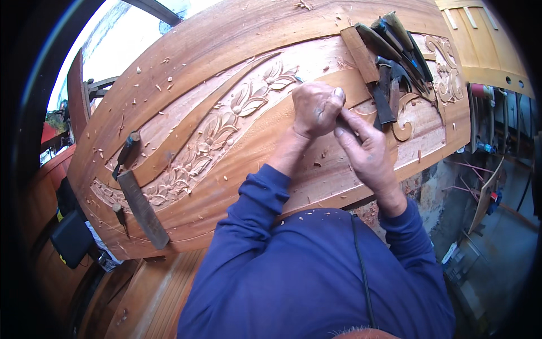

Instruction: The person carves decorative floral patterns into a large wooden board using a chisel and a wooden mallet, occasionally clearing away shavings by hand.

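My left hand (319,110) is closed in a fist over the carved panel (248,152), wrapped round a carving chisel (341,120) that is mostly hidden. Its dark handle shows between my two hands. Fingers and thumb of my right hand (367,148) close on the handle's near end. Just beyond my left fist, a small bluish tip lies by the carved leaves (276,77). A band of leaves and flowers in relief (217,135) curves down to the left across the reddish wood.
Right of my hands lie several chisels (398,42), a wooden block (359,55) and dark metal tools on the panel. At the left are a long wooden block (142,209), a dark-handled tool (129,148) and a small tool (119,216). Shavings are scattered about.
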Demonstrator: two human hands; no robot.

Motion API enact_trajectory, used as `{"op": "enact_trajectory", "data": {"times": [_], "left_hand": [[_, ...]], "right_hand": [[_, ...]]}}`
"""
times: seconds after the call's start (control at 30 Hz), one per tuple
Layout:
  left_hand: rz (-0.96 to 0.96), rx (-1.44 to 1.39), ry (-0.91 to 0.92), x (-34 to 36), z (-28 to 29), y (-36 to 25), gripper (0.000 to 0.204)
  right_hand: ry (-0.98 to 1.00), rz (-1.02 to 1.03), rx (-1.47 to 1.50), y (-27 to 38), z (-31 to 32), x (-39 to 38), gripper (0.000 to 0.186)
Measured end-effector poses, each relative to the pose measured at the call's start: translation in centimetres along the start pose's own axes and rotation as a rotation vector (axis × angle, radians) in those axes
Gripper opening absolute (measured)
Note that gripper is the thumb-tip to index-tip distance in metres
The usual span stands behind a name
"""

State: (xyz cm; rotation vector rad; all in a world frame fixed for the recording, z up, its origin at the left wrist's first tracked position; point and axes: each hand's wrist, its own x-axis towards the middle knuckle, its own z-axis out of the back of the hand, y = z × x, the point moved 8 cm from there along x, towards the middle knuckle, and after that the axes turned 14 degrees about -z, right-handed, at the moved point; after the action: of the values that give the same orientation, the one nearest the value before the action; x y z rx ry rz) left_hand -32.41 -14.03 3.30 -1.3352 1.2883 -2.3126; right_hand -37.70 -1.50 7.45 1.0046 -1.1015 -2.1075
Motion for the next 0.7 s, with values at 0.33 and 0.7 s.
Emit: {"op": "enact_trajectory", "data": {"times": [0.33,0.7], "left_hand": [[-0.193,0.098,-0.031,0.5,-0.5,-2.4,0.037],[-0.015,-0.009,-0.032,0.2,-0.6,-0.2,0.043]], "right_hand": [[0.147,0.152,-0.076,-0.4,2.0,0.2,0.039],[0.107,-0.120,0.133,-0.2,0.6,0.1,0.038]]}}
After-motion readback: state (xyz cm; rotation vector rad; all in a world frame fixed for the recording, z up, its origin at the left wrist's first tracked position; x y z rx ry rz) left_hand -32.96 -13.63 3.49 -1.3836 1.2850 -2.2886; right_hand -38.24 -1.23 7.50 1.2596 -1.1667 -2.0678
